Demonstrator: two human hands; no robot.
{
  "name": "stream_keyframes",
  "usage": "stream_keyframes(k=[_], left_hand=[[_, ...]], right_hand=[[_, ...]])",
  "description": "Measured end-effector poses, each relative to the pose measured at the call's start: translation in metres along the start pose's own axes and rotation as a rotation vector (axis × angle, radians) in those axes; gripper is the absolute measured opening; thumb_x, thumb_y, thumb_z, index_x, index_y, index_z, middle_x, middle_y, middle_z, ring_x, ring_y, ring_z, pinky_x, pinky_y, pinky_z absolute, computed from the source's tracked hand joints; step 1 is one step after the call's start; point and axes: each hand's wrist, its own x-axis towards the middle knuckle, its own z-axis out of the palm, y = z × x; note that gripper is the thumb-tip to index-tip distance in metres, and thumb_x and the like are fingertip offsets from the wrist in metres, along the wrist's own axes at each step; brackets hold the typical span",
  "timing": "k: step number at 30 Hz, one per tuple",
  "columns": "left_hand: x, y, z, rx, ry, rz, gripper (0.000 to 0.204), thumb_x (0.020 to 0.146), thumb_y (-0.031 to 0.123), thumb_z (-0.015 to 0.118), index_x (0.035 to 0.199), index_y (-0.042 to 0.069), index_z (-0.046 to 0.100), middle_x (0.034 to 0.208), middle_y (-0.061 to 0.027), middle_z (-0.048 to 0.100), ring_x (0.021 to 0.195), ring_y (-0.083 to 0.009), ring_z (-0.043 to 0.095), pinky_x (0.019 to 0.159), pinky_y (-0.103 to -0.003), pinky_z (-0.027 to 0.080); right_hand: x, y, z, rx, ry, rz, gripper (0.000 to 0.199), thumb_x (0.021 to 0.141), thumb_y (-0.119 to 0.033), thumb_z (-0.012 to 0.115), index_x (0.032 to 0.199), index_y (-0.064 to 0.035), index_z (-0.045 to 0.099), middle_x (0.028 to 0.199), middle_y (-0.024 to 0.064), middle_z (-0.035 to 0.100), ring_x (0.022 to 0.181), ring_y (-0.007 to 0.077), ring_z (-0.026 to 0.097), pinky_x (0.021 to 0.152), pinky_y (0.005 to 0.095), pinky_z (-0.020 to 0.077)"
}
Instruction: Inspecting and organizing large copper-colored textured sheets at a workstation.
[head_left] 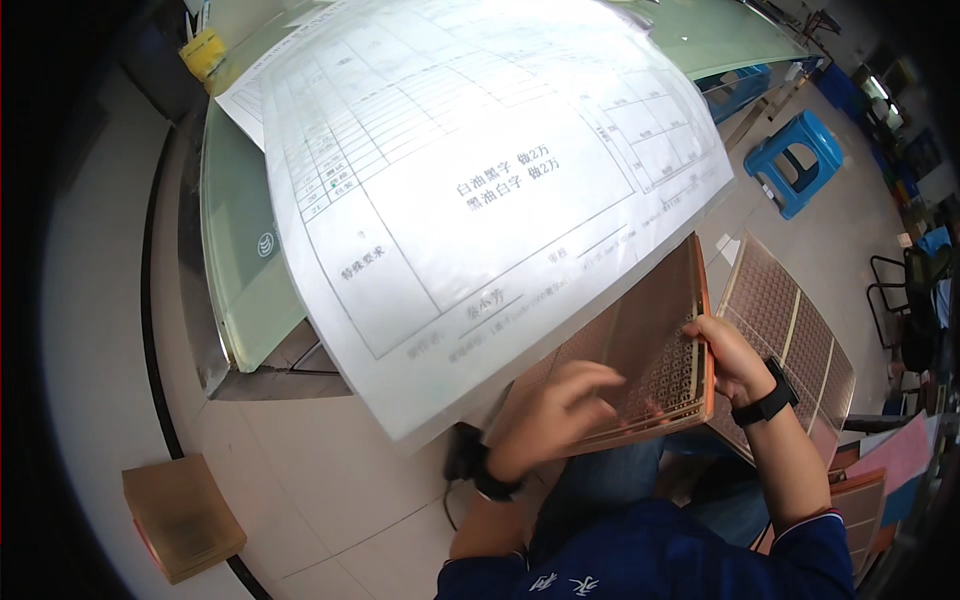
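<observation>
A thin copper-coloured panel [640,340], patterned with rows of small squares, is tilted on my lap below the table edge. My right hand [728,358] grips its right edge, thumb on top, a black watch on the wrist. My left hand [562,402], wearing a black wristband, rests with curled fingers on the panel's lower left face. A large white printed form sheet [480,180] hangs over the glass table [240,250] and covers the panel's upper left part.
A second patterned panel [790,330] leans to the right of my right hand. A blue plastic stool [795,160] stands on the floor at the upper right. A flat brown box [182,515] lies on the floor at the lower left. Pink sheets [900,455] sit at the right.
</observation>
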Motion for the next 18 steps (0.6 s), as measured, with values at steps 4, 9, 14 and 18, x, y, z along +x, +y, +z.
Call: stream_keyframes(k=[4, 9, 14, 18], left_hand=[[-0.094, -0.217, -0.045, -0.08, 0.354, -0.489, 0.039, 0.089, 0.031, 0.053, 0.113, 0.001, 0.055, 0.11, -0.0139, 0.058, 0.1, -0.021, 0.056, 0.087, -0.032, 0.042], [-0.127, -0.283, -0.033, 0.414, 0.01, -0.847, 0.06, 0.084, 0.049, 0.051, 0.117, -0.002, 0.052, 0.119, -0.0211, 0.053, 0.115, -0.032, 0.049, 0.095, -0.037, 0.038], [-0.2, -0.352, -0.025, 0.242, -0.032, -1.197, 0.066, 0.09, 0.052, 0.037, 0.129, -0.001, 0.041, 0.135, -0.0194, 0.04, 0.125, -0.0282, 0.038, 0.104, -0.035, 0.026], [-0.206, -0.365, -0.013, -0.115, 0.122, -1.293, 0.066, 0.092, 0.051, 0.032, 0.133, -0.001, 0.036, 0.138, -0.0163, 0.035, 0.128, -0.0247, 0.033, 0.106, -0.034, 0.023]], right_hand=[[-0.009, -0.002, 0.016, -0.007, -0.056, 0.017, 0.015, 0.079, -0.016, 0.05, 0.077, -0.0014, 0.053, 0.053, 0.001, 0.05, 0.032, 0.0087, 0.042, 0.026, 0.0204, 0.0319], [0.002, 0.001, -0.008, 0.007, 0.014, -0.011, 0.016, 0.08, -0.016, 0.05, 0.077, -0.0004, 0.052, 0.053, 0.0014, 0.05, 0.031, 0.0086, 0.042, 0.026, 0.02, 0.0319], [0.002, 0.001, 0.006, 0.014, 0.011, 0.002, 0.016, 0.08, -0.017, 0.05, 0.077, -0.0009, 0.051, 0.053, 0.0008, 0.049, 0.03, 0.0085, 0.041, 0.026, 0.0198, 0.0314], [0.0, 0.004, 0.001, -0.07, -0.016, -0.018, 0.016, 0.081, -0.019, 0.049, 0.079, -0.0035, 0.053, 0.059, -0.0002, 0.05, 0.037, 0.0082, 0.044, 0.032, 0.0226, 0.0346]])
